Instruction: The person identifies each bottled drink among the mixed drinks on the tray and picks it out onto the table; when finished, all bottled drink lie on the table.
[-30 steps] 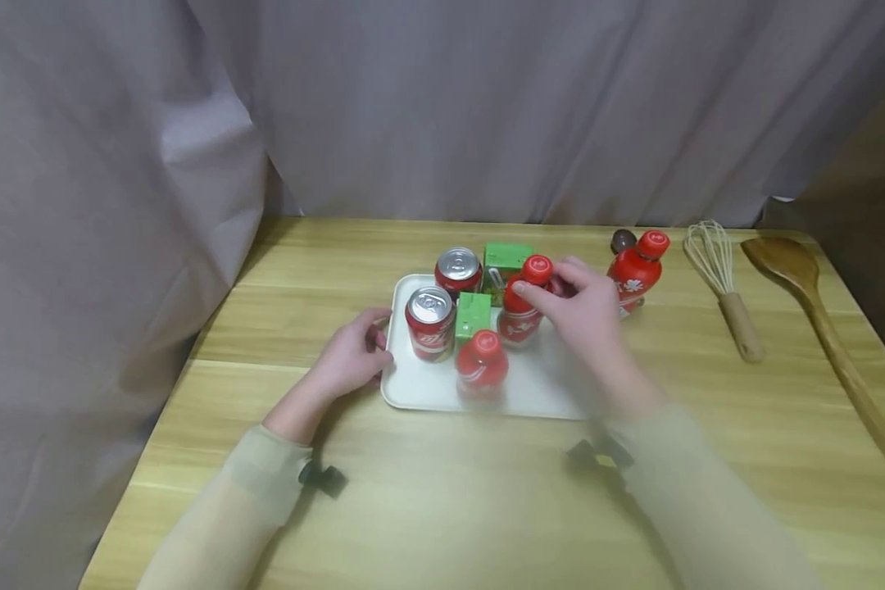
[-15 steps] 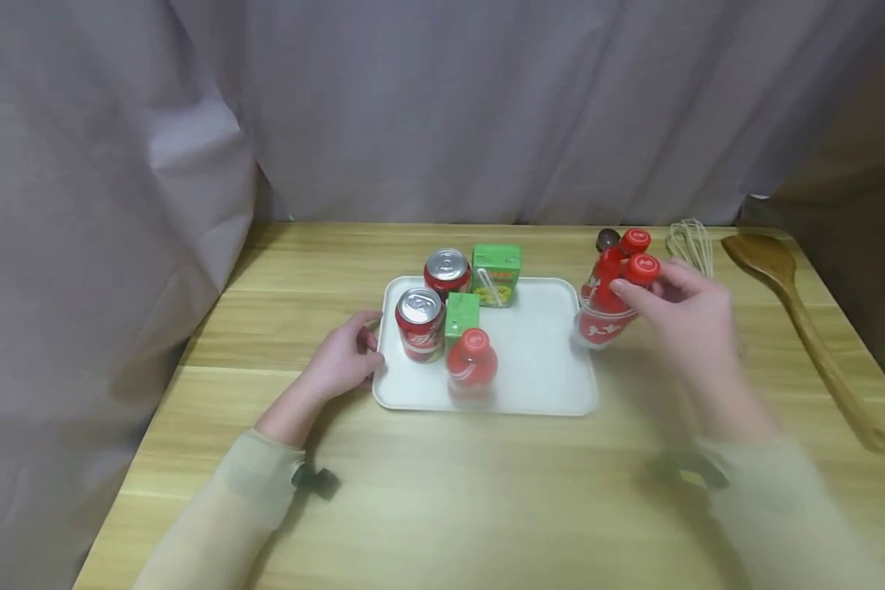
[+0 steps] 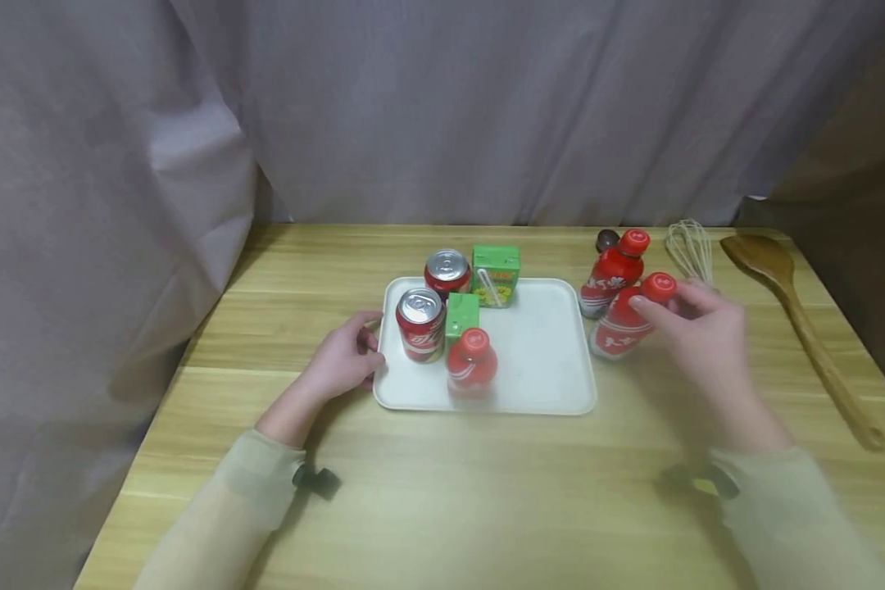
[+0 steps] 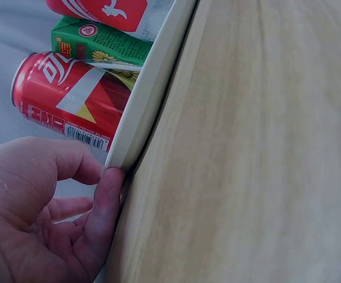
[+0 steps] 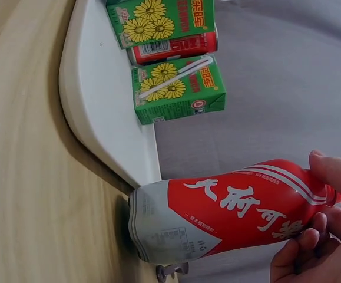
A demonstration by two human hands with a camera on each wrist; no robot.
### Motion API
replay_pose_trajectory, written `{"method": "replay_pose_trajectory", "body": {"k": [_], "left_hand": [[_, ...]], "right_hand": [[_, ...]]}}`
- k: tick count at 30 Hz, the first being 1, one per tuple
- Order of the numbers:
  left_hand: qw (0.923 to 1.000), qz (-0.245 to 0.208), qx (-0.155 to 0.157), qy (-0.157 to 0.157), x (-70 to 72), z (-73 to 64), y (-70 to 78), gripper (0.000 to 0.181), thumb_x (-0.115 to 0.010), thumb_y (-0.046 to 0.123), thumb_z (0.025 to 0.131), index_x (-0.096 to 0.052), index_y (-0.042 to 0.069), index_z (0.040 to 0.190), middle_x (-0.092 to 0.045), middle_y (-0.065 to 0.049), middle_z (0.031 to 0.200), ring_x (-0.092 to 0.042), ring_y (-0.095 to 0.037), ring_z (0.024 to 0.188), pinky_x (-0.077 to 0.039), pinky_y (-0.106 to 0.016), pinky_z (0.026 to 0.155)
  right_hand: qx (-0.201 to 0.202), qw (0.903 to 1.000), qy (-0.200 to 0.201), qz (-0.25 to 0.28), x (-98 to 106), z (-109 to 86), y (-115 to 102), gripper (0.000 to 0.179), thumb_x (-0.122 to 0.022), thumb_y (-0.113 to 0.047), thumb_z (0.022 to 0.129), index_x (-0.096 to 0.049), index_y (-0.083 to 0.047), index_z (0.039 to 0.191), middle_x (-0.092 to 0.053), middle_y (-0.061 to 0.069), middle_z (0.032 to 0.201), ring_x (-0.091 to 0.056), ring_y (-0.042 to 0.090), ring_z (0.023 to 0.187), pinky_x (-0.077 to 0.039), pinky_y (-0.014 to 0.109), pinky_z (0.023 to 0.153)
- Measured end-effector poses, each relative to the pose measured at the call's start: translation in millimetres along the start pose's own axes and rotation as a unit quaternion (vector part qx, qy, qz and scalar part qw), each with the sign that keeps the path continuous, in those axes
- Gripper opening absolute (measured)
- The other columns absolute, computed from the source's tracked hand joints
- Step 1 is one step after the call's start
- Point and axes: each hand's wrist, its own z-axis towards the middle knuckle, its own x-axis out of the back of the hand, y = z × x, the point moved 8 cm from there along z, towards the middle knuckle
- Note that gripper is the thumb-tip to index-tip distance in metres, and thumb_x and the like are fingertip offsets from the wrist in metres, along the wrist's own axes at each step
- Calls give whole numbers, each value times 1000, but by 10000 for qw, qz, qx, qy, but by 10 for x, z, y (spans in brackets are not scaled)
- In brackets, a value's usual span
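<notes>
My right hand (image 3: 708, 340) grips a red soda bottle (image 3: 621, 324) near its neck, just right of the white tray (image 3: 546, 360). The bottle leans slightly, its base at or just above the table; contact is unclear. Behind it stands a second red bottle (image 3: 610, 279). My left hand (image 3: 339, 354) holds the tray's left edge, thumb and finger pinching the rim (image 4: 129, 132). On the tray are a front soda can (image 3: 422, 332), a rear can (image 3: 447, 270), a small green juice box (image 3: 462, 313), another green juice box with a straw (image 3: 496, 270), and a third red bottle (image 3: 472, 365).
A whisk (image 3: 692, 246), partly hidden by my right hand, and a wooden spatula (image 3: 804, 307) lie at the right. A small dark round object (image 3: 606, 240) sits behind the second bottle. A grey curtain (image 3: 442, 115) hangs along the table's back edge.
My right hand has carried the bottle from over the tray to the table area on its right, then slightly nearer and lower. My left hand has stayed at the tray's edge.
</notes>
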Motion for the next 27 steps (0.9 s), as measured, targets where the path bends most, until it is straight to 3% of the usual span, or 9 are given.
{"method": "replay_pose_trajectory", "body": {"k": [8,18,20,23,25,27], "left_hand": [[10000,-19,-8,-12,-17,0,21,77,-64,-4,83,-42,10,155,-57,-15,106,-62,-25,78,-67,-38,58],[10000,-44,30,-15,14,-16,5,78,-64,-4,83,-40,10,156,-56,-16,107,-62,-26,79,-67,-38,59],[10000,-49,34,-17,16,-16,5,78,-64,-4,83,-40,10,156,-56,-16,107,-62,-26,79,-67,-39,59],[10000,-49,18,-39,1,-8,8,78,-64,-4,83,-41,10,156,-56,-15,107,-63,-26,78,-67,-39,58],[10000,-78,17,-51,-3,-4,6,78,-65,-3,83,-41,10,155,-56,-15,107,-63,-26,78,-67,-39,58],[9999,-94,32,-36,6,-6,-6,78,-65,-3,83,-41,10,155,-56,-15,107,-63,-26,78,-67,-39,58]], "right_hand": [[-115,9987,-195,-458,-55,-7,65,51,-73,-48,92,-70,-11,126,-54,-3,96,-42,12,96,-42,18,66],[84,9970,-297,-705,-103,3,0,52,-70,-51,93,-67,-10,125,-51,6,97,-42,17,93,-41,20,62],[81,9984,-251,-492,-102,-11,-27,53,-71,-46,94,-63,-12,135,-50,4,97,-43,15,91,-41,18,62],[156,9992,135,353,-47,-86,-115,52,-74,-24,94,-54,-15,141,-46,1,94,-42,14,85,-39,14,61],[505,9933,469,923,11,-168,-247,50,-73,-9,92,-55,-15,138,-44,1,89,-41,14,80,-37,15,60],[946,9834,642,1408,47,-259,-415,40,-71,3,89,-63,-10,126,-46,0,85,-41,14,77,-37,15,60]]}}
